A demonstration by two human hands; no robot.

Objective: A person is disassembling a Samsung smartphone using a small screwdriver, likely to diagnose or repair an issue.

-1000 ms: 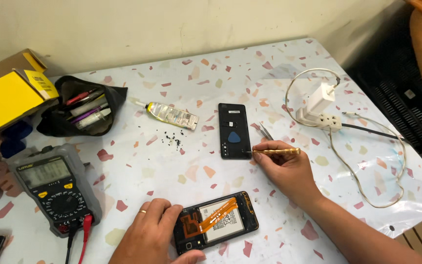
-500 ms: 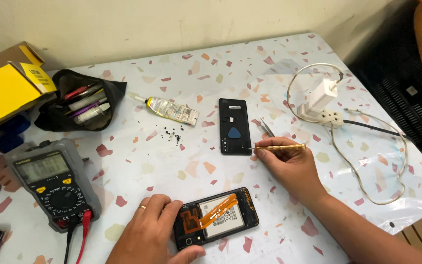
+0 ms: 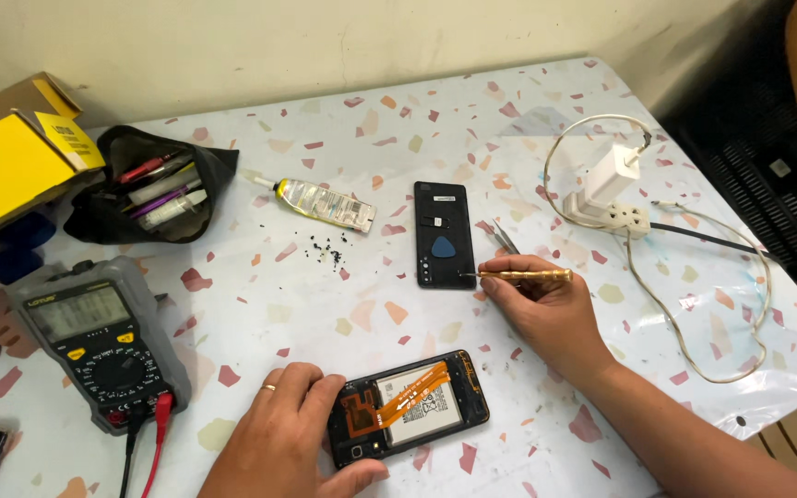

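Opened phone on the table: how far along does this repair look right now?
Done: the back cover is off, lying apart with a blue pick on it. In hand: the left hand steadies the opened phone, battery and orange flex exposed; the right hand touches a screwdriver tip to the cover. Left: the phone remains unclosed.

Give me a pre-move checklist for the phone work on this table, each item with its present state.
1. Left hand steadies the opened phone: ok.
2. Right hand has the screwdriver in its grip: ok.
3. Screwdriver tip on the black back cover: ok, at its lower right edge.
4. Loose screws kept together: not ok, scattered on the table.
5. Tweezers within reach: ok, beside the cover.
6. Orange flex cable undamaged: cannot tell.
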